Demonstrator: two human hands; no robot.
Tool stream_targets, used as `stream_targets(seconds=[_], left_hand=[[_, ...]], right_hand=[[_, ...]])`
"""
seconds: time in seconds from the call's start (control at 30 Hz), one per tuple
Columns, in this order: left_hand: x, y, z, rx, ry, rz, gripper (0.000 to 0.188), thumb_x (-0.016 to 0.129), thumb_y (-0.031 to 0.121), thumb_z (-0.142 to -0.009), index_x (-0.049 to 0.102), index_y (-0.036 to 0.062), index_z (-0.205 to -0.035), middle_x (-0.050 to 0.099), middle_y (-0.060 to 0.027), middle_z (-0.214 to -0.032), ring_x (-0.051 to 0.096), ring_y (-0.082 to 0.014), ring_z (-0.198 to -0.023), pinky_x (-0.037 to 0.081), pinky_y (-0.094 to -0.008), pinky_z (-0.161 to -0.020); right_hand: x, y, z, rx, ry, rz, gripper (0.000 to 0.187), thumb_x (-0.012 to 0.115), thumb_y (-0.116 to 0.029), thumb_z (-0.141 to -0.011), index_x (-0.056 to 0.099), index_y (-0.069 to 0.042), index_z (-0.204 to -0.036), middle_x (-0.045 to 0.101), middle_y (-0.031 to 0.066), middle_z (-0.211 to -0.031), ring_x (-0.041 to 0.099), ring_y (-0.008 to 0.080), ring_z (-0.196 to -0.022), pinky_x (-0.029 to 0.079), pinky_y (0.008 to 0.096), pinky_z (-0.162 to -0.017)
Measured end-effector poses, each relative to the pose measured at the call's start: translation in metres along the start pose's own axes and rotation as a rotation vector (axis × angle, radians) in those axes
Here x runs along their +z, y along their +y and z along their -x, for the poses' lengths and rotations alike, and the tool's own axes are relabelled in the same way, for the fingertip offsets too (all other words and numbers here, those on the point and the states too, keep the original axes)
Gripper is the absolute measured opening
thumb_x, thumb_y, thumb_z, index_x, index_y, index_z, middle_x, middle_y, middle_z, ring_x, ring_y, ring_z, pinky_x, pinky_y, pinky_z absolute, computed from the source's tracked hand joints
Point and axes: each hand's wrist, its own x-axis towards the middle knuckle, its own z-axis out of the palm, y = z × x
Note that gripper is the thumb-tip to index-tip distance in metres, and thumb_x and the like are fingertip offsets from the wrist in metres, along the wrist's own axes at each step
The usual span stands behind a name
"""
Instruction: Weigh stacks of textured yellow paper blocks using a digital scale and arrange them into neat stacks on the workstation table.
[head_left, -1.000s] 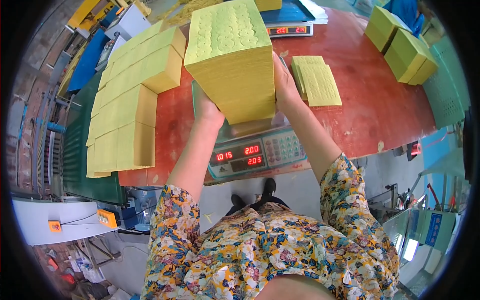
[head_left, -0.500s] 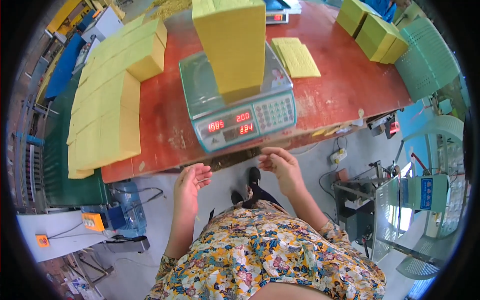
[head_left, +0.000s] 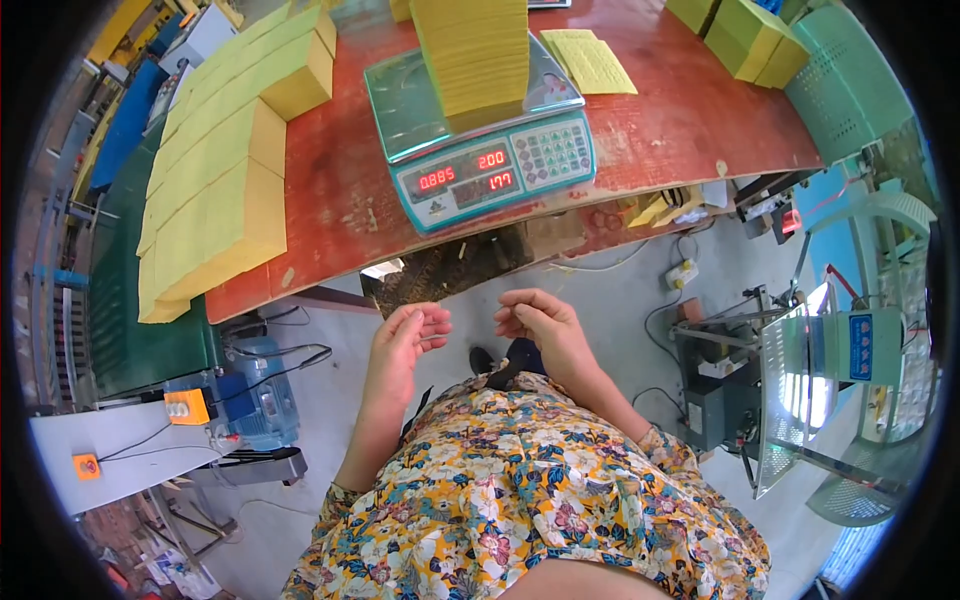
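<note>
My left hand (head_left: pixel 408 340) hangs in the air before the table's front edge, its fingers loosely bent and nothing visible in them. Facing it across a small gap, my right hand (head_left: pixel 545 322) has its fingers half curled, also with nothing visible in them. Beyond both hands stands a teal-edged digital scale (head_left: pixel 490 175) with a lit red display and a keypad. On its metal pan rests a tall stack of yellow paper sheets (head_left: pixel 475 60), its top cut off by the frame. Neither hand touches the scale or the stack.
Rows of yellow paper stacks (head_left: pixel 215 205) line the left of the red table (head_left: pixel 335 200). A flat yellow pile (head_left: pixel 590 62) lies right of the scale, and more yellow blocks (head_left: pixel 755 45) stand far right. Green perforated chairs (head_left: pixel 850 90) are at the right, a blue motor (head_left: pixel 265 390) lower left.
The table and scale sit higher in the picture, as the view has tipped down. My hands have drawn closer together. The figures on the scale's display have dropped.
</note>
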Motion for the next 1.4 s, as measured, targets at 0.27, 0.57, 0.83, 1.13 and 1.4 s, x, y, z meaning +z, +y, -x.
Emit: stream_targets(seconds=[0.27,0.57,0.83,1.13,1.4], left_hand=[[0.020,-0.011,-0.004,-0.087,0.017,-0.003,0.029,0.048,0.023,-0.103,0.062,0.0006,-0.114,0.067,-0.0127,-0.111,0.066,-0.0214,-0.098,0.053,-0.0342,-0.085],[0.138,0.023,-0.097,0.123,-0.221,-0.434,0.023,0.056,0.015,-0.099,0.063,-0.0016,-0.113,0.068,-0.0108,-0.106,0.066,-0.0200,-0.097,0.052,-0.0322,-0.086],[0.294,0.084,-0.288,1.154,-0.072,-1.462,0.042,0.075,0.013,-0.078,0.062,0.0005,-0.116,0.062,-0.0153,-0.122,0.060,-0.0313,-0.112,0.053,-0.0421,-0.089],[0.324,0.075,-0.373,0.911,-0.057,-1.942,0.025,0.056,0.002,-0.081,0.060,-0.0034,-0.105,0.062,-0.0190,-0.107,0.061,-0.0319,-0.100,0.054,-0.0378,-0.080],[0.334,0.040,-0.252,1.141,-0.221,-1.816,0.035,0.058,0.011,-0.080,0.060,-0.0068,-0.111,0.062,-0.0204,-0.114,0.060,-0.0328,-0.109,0.045,-0.0445,-0.099]], right_hand=[[-0.014,-0.019,-0.007,0.013,-0.034,0.056,0.024,0.052,-0.013,-0.100,0.065,-0.001,-0.116,0.071,0.0088,-0.099,0.068,0.0163,-0.087,0.052,0.0302,-0.082],[-0.086,-0.051,-0.032,0.048,-0.031,-0.056,0.025,0.052,-0.013,-0.099,0.064,-0.001,-0.118,0.070,0.0095,-0.101,0.069,0.0180,-0.088,0.053,0.0302,-0.083],[-0.188,-0.122,-0.074,0.011,0.031,-0.068,0.023,0.054,-0.013,-0.098,0.064,-0.001,-0.115,0.071,0.0085,-0.099,0.069,0.0176,-0.088,0.053,0.0309,-0.081],[-0.244,-0.170,-0.108,-0.044,0.071,-0.037,0.026,0.052,-0.018,-0.100,0.062,-0.001,-0.118,0.071,0.0098,-0.103,0.069,0.0194,-0.086,0.054,0.0323,-0.080],[-0.243,-0.222,-0.168,0.025,0.069,-0.262,0.039,0.053,-0.020,-0.100,0.050,0.001,-0.132,0.063,0.0126,-0.120,0.064,0.0209,-0.105,0.054,0.0345,-0.086]])
